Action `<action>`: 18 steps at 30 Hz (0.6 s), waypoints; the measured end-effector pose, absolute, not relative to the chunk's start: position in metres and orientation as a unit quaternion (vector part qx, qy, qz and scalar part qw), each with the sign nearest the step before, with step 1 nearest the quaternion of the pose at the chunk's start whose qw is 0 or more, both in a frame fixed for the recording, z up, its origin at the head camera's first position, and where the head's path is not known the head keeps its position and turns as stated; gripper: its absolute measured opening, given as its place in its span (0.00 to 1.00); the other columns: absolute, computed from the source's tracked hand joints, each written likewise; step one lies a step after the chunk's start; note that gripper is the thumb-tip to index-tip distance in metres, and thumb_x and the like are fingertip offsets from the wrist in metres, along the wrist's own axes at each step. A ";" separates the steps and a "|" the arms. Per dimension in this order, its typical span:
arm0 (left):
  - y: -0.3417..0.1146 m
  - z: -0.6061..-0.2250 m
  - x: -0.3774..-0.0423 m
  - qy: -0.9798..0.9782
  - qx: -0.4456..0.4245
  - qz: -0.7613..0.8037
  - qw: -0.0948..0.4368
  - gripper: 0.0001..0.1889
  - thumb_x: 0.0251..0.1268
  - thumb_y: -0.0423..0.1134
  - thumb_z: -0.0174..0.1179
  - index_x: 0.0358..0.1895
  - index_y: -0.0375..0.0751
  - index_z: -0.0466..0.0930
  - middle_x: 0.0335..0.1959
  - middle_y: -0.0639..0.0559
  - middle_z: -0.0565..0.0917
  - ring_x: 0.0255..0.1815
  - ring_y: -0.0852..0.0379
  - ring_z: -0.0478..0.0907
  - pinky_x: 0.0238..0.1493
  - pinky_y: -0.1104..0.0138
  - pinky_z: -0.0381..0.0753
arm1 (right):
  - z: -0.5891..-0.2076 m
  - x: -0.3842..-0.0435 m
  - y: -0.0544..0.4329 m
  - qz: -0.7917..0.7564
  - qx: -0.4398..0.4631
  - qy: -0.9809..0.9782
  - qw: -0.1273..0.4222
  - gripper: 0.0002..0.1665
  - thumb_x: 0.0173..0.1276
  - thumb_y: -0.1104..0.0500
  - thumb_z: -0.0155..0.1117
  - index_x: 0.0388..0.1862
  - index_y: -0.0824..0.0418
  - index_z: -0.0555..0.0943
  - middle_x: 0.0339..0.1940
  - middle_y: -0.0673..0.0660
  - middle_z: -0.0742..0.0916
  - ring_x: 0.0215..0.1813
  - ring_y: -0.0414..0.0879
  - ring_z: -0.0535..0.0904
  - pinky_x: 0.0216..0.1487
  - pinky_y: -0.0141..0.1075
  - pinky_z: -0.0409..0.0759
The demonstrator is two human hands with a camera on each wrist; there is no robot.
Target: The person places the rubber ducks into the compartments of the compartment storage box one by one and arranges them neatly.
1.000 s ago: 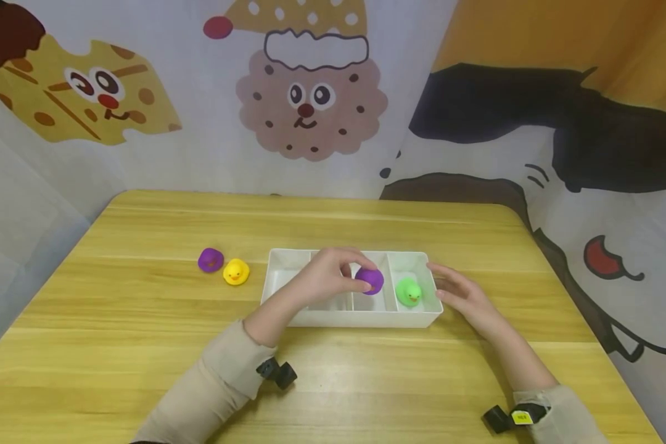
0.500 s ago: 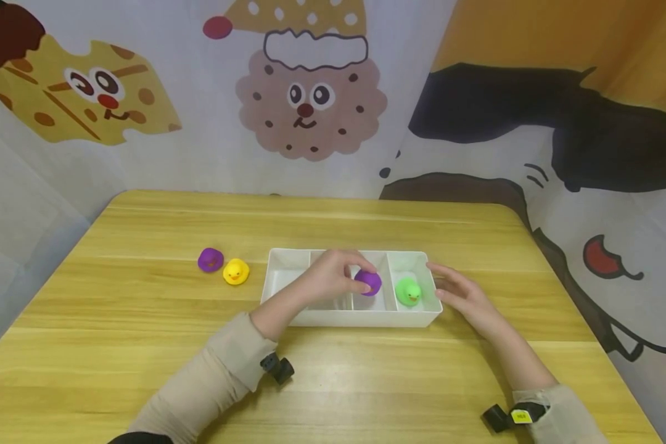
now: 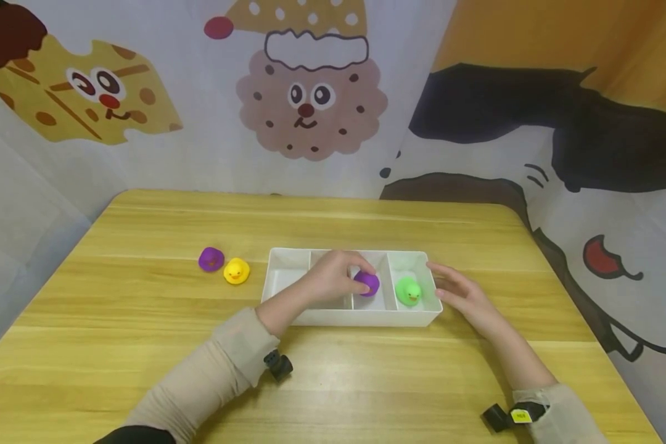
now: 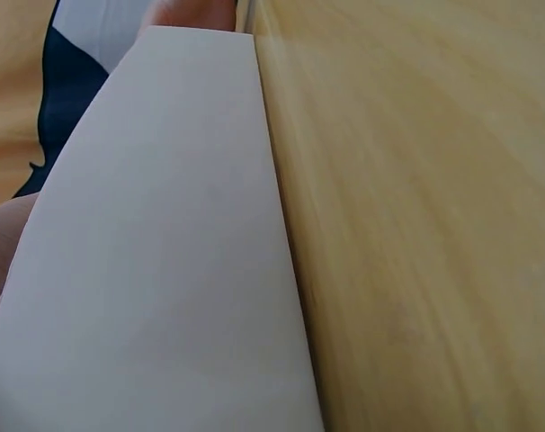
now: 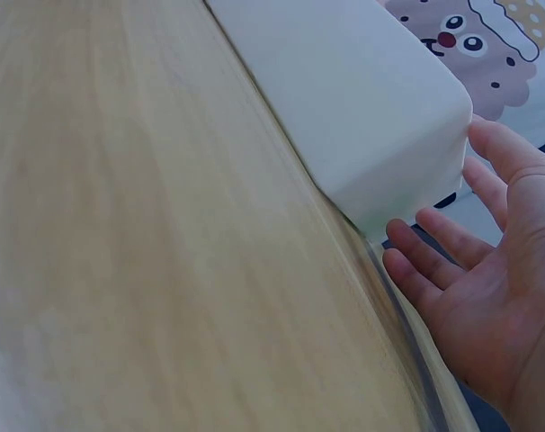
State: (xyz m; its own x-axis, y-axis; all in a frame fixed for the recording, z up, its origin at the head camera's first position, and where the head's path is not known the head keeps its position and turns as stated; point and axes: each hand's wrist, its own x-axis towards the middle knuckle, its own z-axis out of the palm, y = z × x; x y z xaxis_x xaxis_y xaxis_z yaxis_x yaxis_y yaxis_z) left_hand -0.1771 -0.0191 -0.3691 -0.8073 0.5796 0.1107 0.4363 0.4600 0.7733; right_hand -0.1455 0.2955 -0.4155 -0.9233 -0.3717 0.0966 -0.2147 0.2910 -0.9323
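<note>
A white divided box (image 3: 366, 319) stands on the table. My left hand (image 3: 333, 277) reaches over it and pinches a purple rubber duck (image 3: 367, 282) between thumb and fingers, low inside the compartment left of the rightmost one. Fingers partly cover this duck, and its face does not show. A green rubber duck (image 3: 409, 291) sits in the rightmost compartment. Against the box's right end, my right hand (image 3: 468, 299) rests with loosely bent, spread fingers; the right wrist view shows its thumb at the box's corner. In the left wrist view, the box wall (image 4: 165, 225) hides most of my left hand.
Another purple duck (image 3: 211, 259) and a yellow duck (image 3: 236, 271) sit side by side on the wooden table (image 3: 366, 382), left of the box. A patterned curtain (image 3: 200, 166) hangs behind the table's far edge. Low dividers split the box into several compartments.
My left hand has shifted slightly left and lower with the purple duck, which now sits deeper in the compartment. My right hand and the other ducks have stayed in place.
</note>
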 end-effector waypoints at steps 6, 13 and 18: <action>-0.017 -0.371 -0.178 0.855 0.309 0.409 0.083 0.14 0.50 0.33 0.72 0.43 0.43 0.87 0.44 0.53 0.85 0.51 0.56 0.77 0.56 0.63 0.71 | -0.416 -0.145 0.295 -0.571 -0.185 0.797 0.071 0.30 0.73 0.65 0.54 0.72 0.63 0.63 0.68 0.70 0.68 0.60 0.39 0.73 0.56 0.28 0.71; -0.011 -0.374 -0.179 0.871 0.286 0.387 0.099 0.14 0.49 0.34 0.73 0.42 0.44 0.87 0.45 0.54 0.85 0.53 0.54 0.77 0.60 0.61 0.68 | -0.416 -0.146 0.295 -0.571 -0.187 0.796 0.071 0.29 0.73 0.65 0.54 0.72 0.64 0.63 0.69 0.70 0.67 0.60 0.38 0.73 0.56 0.27 0.70; -0.008 -0.374 -0.179 0.879 0.260 0.383 0.113 0.15 0.48 0.33 0.73 0.42 0.45 0.87 0.45 0.54 0.85 0.54 0.53 0.76 0.61 0.59 0.67 | -0.416 -0.146 0.295 -0.570 -0.186 0.797 0.071 0.29 0.73 0.65 0.54 0.72 0.63 0.63 0.69 0.69 0.67 0.60 0.38 0.73 0.56 0.27 0.70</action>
State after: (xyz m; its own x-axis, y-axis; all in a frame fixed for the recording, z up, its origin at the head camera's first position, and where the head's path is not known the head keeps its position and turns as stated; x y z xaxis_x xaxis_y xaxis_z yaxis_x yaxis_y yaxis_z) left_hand -0.1787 -0.0078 -0.3737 -0.8391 0.5440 0.0005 0.3711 0.5717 0.7317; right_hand -0.1458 0.2952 -0.4156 -0.9210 -0.3766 0.0993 -0.2157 0.2810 -0.9351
